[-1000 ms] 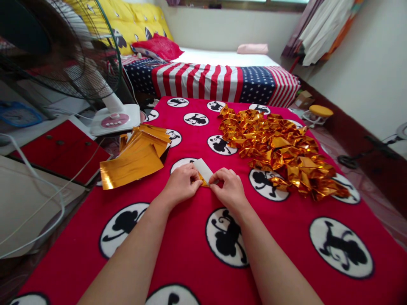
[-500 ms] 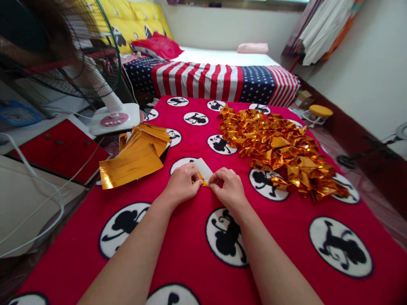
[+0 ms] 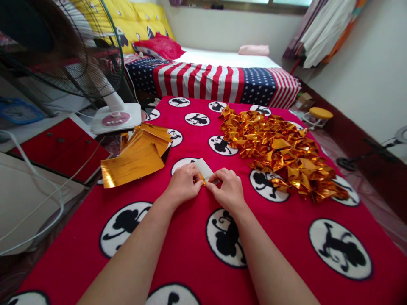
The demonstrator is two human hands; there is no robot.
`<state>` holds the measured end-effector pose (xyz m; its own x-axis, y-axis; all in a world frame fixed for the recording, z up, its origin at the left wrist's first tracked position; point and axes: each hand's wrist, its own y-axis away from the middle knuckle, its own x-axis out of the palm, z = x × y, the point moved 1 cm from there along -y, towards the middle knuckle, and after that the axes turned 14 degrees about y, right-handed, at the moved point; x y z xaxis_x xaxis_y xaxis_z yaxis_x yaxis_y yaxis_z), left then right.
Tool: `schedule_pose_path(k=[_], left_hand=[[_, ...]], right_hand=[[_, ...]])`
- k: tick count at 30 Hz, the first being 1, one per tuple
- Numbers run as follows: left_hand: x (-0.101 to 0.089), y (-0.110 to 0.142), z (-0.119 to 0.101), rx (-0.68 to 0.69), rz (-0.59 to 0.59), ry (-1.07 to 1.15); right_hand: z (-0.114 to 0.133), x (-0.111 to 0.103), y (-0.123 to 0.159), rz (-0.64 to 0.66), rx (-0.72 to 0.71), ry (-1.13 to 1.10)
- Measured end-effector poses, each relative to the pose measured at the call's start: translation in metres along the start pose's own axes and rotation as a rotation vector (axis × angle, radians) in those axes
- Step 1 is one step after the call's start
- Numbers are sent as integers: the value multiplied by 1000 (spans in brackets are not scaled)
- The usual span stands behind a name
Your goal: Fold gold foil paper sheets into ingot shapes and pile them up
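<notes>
Between my two hands is a small sheet of gold foil paper (image 3: 204,168), its pale back facing up and its near edge folded over to show gold. My left hand (image 3: 185,183) pinches the left part of that fold. On the near right corner, the thumb and fingers of my right hand (image 3: 226,186) close on the same paper, the thumbs almost meeting. A fanned stack of flat gold foil sheets (image 3: 133,163) lies to the left. To the right sits a heap of folded gold foil pieces (image 3: 273,144).
A red cloth (image 3: 270,250) with black figures in white circles covers the table. An electric fan (image 3: 116,116) stands at the left, beside a red panel (image 3: 60,146) and a white cable (image 3: 59,199). Behind are a bed (image 3: 216,80) and a yellow stool (image 3: 320,112).
My right thumb and fingertips have moved slightly left along the folded edge, closer to my left thumb. The left hand stays in about the same place on the paper.
</notes>
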<state>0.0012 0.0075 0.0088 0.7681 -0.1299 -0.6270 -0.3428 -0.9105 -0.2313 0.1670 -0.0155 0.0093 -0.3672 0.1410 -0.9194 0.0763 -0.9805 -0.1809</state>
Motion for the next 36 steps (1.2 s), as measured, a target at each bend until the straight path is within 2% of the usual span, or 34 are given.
schedule_pose_path(k=[4, 8, 12, 19, 27, 36], left_hand=[[-3, 0, 3, -2, -32, 37], [-6, -2, 6, -61, -83, 51], [-4, -2, 6, -107, -65, 83], [-1, 0, 11, -102, -71, 125], [-1, -1, 11, -116, -69, 120], [-6, -2, 10, -105, 0, 117]], right_hand=[[1, 3, 0, -16, 12, 24], [0, 5, 0, -27, 5, 25], [0, 4, 2, -22, -4, 21], [0, 2, 2, 8, -17, -7], [6, 1, 1, -10, 40, 41], [3, 2, 0, 29, 22, 27]])
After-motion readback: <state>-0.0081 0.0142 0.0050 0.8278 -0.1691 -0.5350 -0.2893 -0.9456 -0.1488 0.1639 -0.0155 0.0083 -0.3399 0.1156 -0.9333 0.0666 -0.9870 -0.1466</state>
